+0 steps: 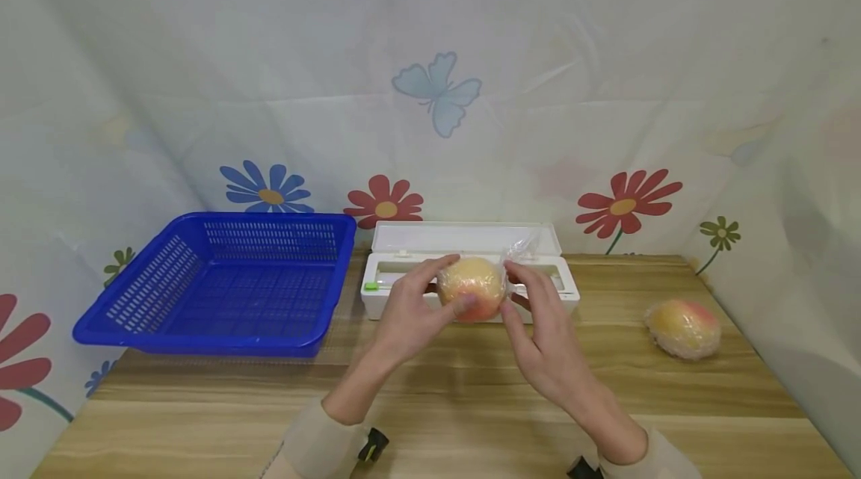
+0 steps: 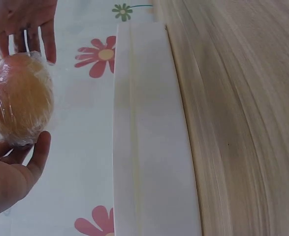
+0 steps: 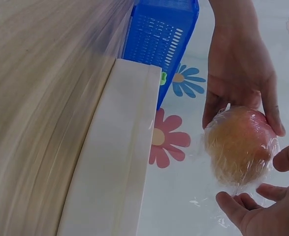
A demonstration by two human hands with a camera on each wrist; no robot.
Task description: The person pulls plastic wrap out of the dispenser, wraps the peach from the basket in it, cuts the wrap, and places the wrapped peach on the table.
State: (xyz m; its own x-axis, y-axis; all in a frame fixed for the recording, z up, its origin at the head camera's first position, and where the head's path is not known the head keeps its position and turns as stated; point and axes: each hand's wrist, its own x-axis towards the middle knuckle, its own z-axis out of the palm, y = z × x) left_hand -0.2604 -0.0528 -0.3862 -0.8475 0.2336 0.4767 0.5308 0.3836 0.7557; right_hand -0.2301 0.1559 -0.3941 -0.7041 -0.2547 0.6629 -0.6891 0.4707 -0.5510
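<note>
A yellow-and-red peach (image 1: 472, 286) wrapped in clear plastic film is held up in front of the white film box (image 1: 471, 307). My left hand (image 1: 412, 307) grips it from the left, thumb on the near face and fingers behind. My right hand (image 1: 548, 329) is at the peach's right side, its thumb and index finger spread apart at the film. Loose film (image 1: 523, 246) sticks up beyond the right fingertips. The right wrist view shows film gathered on the peach (image 3: 242, 147) beside the right fingers (image 3: 233, 209).
An empty blue plastic basket (image 1: 249, 303) stands to the left on the wooden table (image 1: 430, 404). Another film-wrapped peach (image 1: 684, 328) lies at the right. The box's lid (image 1: 464, 238) is raised, and a green slider (image 1: 371, 286) is at its left end. A flowered curtain (image 1: 511, 150) hangs behind.
</note>
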